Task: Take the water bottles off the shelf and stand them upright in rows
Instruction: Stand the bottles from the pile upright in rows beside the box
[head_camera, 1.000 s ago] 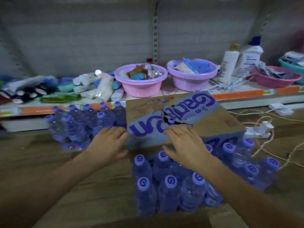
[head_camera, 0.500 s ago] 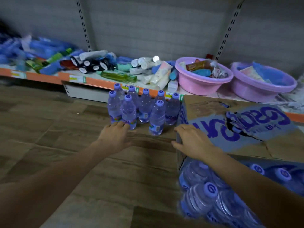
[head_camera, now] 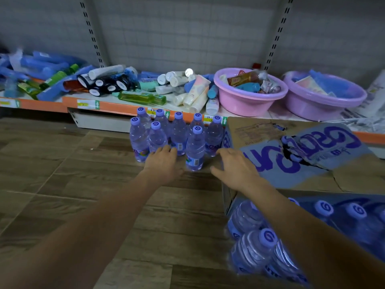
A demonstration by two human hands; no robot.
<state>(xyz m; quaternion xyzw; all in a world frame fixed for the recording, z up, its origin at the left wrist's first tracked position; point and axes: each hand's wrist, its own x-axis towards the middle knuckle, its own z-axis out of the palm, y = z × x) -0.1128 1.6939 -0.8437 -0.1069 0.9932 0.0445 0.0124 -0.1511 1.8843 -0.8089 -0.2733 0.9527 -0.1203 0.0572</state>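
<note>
Just beyond the fingertips of the left hand [head_camera: 164,162], water bottles [head_camera: 177,136] stand upright on the floor [head_camera: 62,184] in two rows, the shelf [head_camera: 116,106] behind them. The right hand [head_camera: 235,167] rests on a cardboard box [head_camera: 281,155]; more bottles [head_camera: 260,247] lie nearer, under that forearm.

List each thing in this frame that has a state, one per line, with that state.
Standing water bottles: eight, upright, capped, clustered on the floor.
Cardboard box: top flap torn, front open.
Bottles in the box: capped, lying tilted.
Left hand: open, empty, fingers at the bottles' bases.
Right hand: open, empty, on the box's corner.
Pink basin: filled with goods.
Purple basin: filled with goods.
</note>
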